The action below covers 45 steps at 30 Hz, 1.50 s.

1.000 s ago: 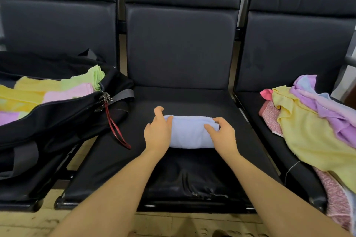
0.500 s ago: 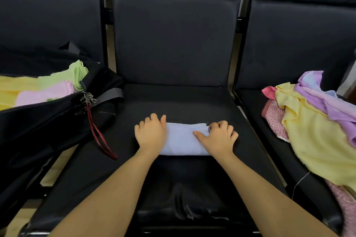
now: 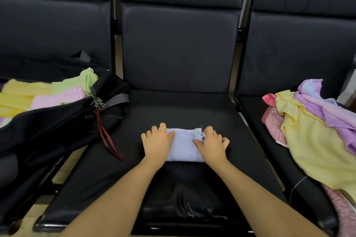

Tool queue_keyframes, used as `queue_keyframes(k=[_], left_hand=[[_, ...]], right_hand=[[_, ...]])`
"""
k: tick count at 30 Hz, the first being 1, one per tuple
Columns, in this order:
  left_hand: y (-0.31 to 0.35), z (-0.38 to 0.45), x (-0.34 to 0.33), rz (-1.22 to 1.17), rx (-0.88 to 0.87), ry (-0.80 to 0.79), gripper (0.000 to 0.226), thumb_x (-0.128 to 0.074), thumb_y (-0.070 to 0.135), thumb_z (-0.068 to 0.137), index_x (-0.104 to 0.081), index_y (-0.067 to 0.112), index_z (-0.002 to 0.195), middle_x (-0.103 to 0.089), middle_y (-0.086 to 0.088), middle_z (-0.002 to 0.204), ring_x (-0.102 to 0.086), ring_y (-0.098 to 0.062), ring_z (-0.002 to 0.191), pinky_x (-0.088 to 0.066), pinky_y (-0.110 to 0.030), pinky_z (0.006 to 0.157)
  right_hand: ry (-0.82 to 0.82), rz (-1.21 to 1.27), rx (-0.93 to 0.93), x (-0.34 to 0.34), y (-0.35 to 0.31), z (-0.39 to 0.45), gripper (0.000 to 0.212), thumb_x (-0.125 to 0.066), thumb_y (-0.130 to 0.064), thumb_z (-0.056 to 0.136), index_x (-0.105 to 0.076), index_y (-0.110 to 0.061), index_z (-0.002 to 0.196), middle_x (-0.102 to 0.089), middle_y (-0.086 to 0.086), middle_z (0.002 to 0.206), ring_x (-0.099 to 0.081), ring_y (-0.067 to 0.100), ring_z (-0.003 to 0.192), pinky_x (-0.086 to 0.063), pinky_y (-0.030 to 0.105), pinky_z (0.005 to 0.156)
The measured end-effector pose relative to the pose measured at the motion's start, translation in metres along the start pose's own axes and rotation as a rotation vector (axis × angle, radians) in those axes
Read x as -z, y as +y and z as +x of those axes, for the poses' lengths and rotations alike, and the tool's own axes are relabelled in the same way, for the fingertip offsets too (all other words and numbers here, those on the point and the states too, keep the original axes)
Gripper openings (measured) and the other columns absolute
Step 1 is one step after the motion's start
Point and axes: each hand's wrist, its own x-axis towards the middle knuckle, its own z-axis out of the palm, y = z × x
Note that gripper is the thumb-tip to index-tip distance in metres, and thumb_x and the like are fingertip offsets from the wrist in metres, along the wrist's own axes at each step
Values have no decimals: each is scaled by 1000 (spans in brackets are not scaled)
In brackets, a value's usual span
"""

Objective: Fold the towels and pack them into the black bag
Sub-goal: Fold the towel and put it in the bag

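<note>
The black bag (image 3: 57, 125) sits open on the seat to my left, folded towels inside. On the middle seat (image 3: 192, 109) lies the folded blue towel (image 3: 183, 146); my left hand (image 3: 157, 143) and right hand (image 3: 211, 145) press flat on its ends, fingers relaxed.

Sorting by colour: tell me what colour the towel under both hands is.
Pale blue towel, seen in the head view.

left hand (image 3: 157, 143) and right hand (image 3: 211, 145) press folded light-blue towel (image 3: 183, 145) | middle seat (image 3: 192, 109) | black bag (image 3: 57, 121) left | loose towel pile (image 3: 316, 136) right
</note>
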Motion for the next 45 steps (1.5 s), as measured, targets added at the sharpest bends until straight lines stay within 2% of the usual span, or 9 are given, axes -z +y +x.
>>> queue_keyframes(k=[3,5,8,18,22,30,36,41,45], left_hand=[[-7,-1,7,-73,-32,95,35,-48,45,96,-54,11,106,-61,-8,98,-61,-24,83,-37,-33,73],[-15,0,16,-89,-87,241,33,-77,36,78,-59,8,81,-58,-9,68,-56,-24,51,-33,-31,56],[-31,-1,33,-108,-87,367,37,-88,27,62,-57,8,66,-49,-7,52,-46,-24,36,-28,-28,51],[-102,-15,111,-134,36,470,32,-54,35,96,-59,4,95,-60,-17,83,-58,-35,70,-34,-38,69],[-142,-14,136,-105,32,554,30,-60,31,93,-61,1,93,-60,-21,79,-59,-38,67,-37,-39,67],[-256,26,186,-70,108,623,30,-50,32,97,-57,2,99,-57,-18,88,-55,-38,80,-33,-42,78],[-332,58,190,-37,250,454,35,-36,38,101,-50,7,109,-55,-15,101,-55,-36,93,-31,-43,88],[-367,75,163,-81,348,307,37,-34,40,101,-48,10,118,-54,-15,115,-50,-34,109,-29,-42,93],[-377,82,128,-79,332,183,39,-33,45,101,-52,13,114,-59,-15,112,-52,-33,108,-30,-40,95]], right_hand=[[9,201,38,6,-2,-7,23,-59,-30,93,-40,-17,95,-58,1,98,-54,17,90,-27,31,94],[13,389,44,13,-8,-15,23,-61,-26,92,-40,-17,90,-55,-1,89,-45,11,80,-30,28,83],[7,573,72,24,-23,-24,23,-63,-26,92,-41,-20,92,-50,-9,83,-41,16,96,-34,25,70],[48,741,237,48,-107,-58,27,-67,-34,87,-42,-28,96,-52,-10,86,-52,25,106,-44,30,78],[39,794,283,50,-149,-69,26,-68,-36,86,-43,-33,92,-54,-11,85,-52,26,106,-49,41,88],[55,816,415,34,-276,-59,25,-69,-34,85,-44,-28,89,-54,-12,77,-56,14,86,-44,46,95],[-25,700,458,4,-362,-39,23,-62,-34,89,-45,-21,96,-52,-11,81,-48,17,90,-30,29,87],[-29,551,474,-32,-397,-28,22,-58,-30,92,-48,-13,102,-47,-12,79,-41,7,76,-24,30,87],[11,300,519,-62,-385,-27,15,-50,-27,97,-44,-15,103,-61,2,99,-34,17,79,-22,34,88]])
